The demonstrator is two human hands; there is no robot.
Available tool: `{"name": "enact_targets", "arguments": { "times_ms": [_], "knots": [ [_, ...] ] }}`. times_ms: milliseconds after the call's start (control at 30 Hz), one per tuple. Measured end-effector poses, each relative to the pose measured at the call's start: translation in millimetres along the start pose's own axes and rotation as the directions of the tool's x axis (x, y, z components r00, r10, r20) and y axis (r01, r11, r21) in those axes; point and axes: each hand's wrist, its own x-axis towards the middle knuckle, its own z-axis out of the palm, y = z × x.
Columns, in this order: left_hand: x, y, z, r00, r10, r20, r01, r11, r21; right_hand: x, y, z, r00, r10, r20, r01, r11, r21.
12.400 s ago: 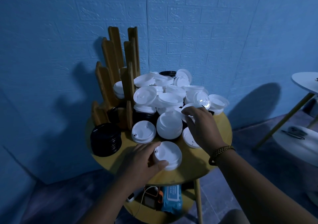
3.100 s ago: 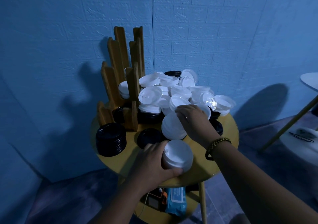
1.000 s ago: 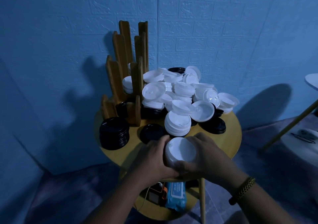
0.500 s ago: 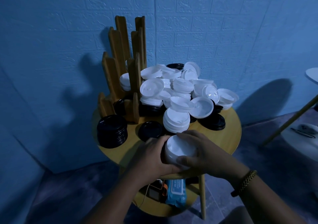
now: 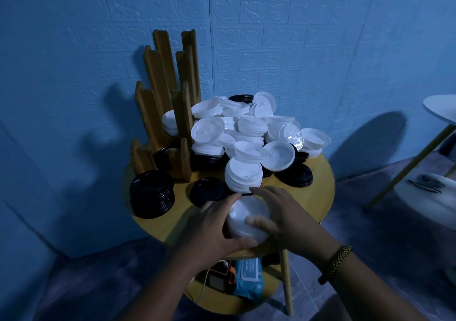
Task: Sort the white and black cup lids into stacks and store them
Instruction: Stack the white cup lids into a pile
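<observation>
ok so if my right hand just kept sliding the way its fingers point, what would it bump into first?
Your right hand points left across the white lid stack, so it would probably meet your left hand first; depth is unclear.

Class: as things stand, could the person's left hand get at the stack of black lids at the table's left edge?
Probably yes. The stack of black lids stands apart with bare table around it, but the left hand must first let go of the white lid stack.

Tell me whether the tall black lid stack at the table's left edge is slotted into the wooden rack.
No. The black lid stack stands free on the table, in front of the wooden rack.
</observation>
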Motion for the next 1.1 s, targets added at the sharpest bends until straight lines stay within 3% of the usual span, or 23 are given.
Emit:
{"name": "enact_targets", "arguments": {
  "times_ms": [67,167,400,567,633,733,767,833,933,1000,1033,1100],
  "knots": [
    [1,-1,1,1.000,-0.010,-0.014,0.010,1.000,0.008,11,2,-5,0.986,0.005,-0.168,-0.002,1.000,0.020],
    [2,1,1,1.000,-0.021,-0.009,0.021,1.000,0.006,32,6,-13,0.945,-0.037,-0.326,0.002,0.994,-0.108],
    [3,-2,3,0.999,0.016,-0.044,-0.017,0.999,-0.031,76,11,-26,0.985,-0.032,-0.168,-0.007,0.974,-0.227],
    [4,-7,6,0.999,-0.016,-0.046,0.012,0.996,-0.087,83,8,-30,0.992,-0.025,-0.121,-0.002,0.977,-0.215],
    [4,-8,6,0.999,-0.023,-0.039,0.019,0.995,-0.103,80,4,-32,0.980,-0.042,-0.193,0.018,0.992,-0.124],
    [4,-8,5,0.999,-0.019,-0.030,0.015,0.994,-0.109,62,-11,-40,0.913,0.041,-0.406,0.042,0.980,0.194],
    [3,-8,5,0.999,-0.020,-0.027,0.017,0.994,-0.109,55,-15,-42,0.886,0.115,-0.448,0.048,0.941,0.336],
    [3,-8,5,0.999,-0.030,-0.029,0.026,0.992,-0.125,40,-20,-44,0.870,0.259,-0.420,0.087,0.758,0.647],
    [3,-7,4,0.999,-0.038,-0.031,0.033,0.988,-0.149,17,-21,-39,0.912,0.355,-0.208,0.074,0.357,0.931],
    [2,-7,4,0.999,-0.019,-0.039,0.013,0.988,-0.155,2,-21,-34,0.919,0.392,-0.032,-0.036,0.164,0.986],
    [2,-7,5,0.999,-0.016,-0.041,0.010,0.987,-0.159,-5,-20,-30,0.919,0.394,0.032,-0.092,0.136,0.986],
    [2,-8,6,0.999,-0.019,-0.041,0.012,0.985,-0.173,-16,-19,-20,0.923,0.371,0.102,-0.181,0.184,0.966]
  ]
}}
